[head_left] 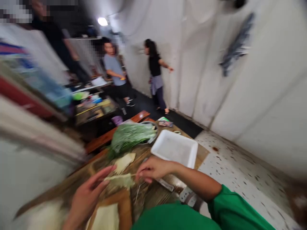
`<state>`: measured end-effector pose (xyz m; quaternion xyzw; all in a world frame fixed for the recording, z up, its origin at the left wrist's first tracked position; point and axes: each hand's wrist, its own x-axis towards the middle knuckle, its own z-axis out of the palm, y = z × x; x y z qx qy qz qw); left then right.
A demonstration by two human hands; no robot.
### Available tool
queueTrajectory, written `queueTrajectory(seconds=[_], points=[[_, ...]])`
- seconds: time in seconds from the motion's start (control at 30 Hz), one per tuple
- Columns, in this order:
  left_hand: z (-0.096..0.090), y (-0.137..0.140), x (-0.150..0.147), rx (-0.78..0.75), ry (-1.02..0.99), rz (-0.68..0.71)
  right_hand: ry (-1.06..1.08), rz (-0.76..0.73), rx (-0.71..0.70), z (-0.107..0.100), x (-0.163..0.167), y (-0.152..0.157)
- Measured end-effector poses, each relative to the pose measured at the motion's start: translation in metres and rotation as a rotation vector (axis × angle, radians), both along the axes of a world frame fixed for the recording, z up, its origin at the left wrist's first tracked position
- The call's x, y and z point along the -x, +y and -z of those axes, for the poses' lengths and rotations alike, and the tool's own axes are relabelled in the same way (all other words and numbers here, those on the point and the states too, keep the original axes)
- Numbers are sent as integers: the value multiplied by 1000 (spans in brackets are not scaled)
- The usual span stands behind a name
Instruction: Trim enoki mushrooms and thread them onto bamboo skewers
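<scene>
A narrow, pale yellow-green folded sheet (122, 180), resembling tofu skin, stretches between my two hands above the wooden table. Its left end lies between the thumb and fingers of my left hand (87, 193). At the other end, my right hand (153, 167) is closed in a pinch on what looks like a thin stick running into the sheet; blur hides the detail. Another pale yellow sheet (125, 162) lies flat just beyond. Closer to me, more such sheets (106, 217) rest on a brown wooden board (126, 204).
Bagged green leafy stalks (131, 135) lie across a bowl at the table's far side. A white plastic tray (174, 147) stands beyond my right hand. Several people are farther back, near a cluttered low table (96, 111). A pale wall (251, 95) rises on the right.
</scene>
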<state>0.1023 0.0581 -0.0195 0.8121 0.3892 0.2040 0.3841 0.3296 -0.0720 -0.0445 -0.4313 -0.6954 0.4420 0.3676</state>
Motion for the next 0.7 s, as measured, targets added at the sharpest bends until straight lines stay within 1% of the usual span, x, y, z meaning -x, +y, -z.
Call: queueTrajectory(seconds=[0.03,0.07,0.13,0.17,0.2,0.27,0.37,0.43,0.5,0.6,0.7], points=[[1,0,12,82,-41,-3,32,-56,45,-4,3,7],[1,0,21,127,-77,-20,51,-89,86,-7,6,16],[1,0,36,189,-224,-98,44,-143,158,-11,15,37],[1,0,42,218,-287,-149,27,-164,159,-12,21,48],[2,-1,48,247,-318,-205,7,-169,141,-13,27,58],[4,-2,59,288,-368,-312,-50,-147,61,-15,42,76],[8,-6,73,341,-445,-412,-168,-89,-82,-19,66,95],[11,-9,79,374,-501,-439,-243,-84,-166,-22,82,102],[13,-13,83,401,-539,-464,-274,-103,-226,-23,98,107],[16,-20,87,425,-568,-489,-284,-143,-253,-23,117,110],[16,-27,95,429,-575,-501,-334,-139,-270,-24,127,108]])
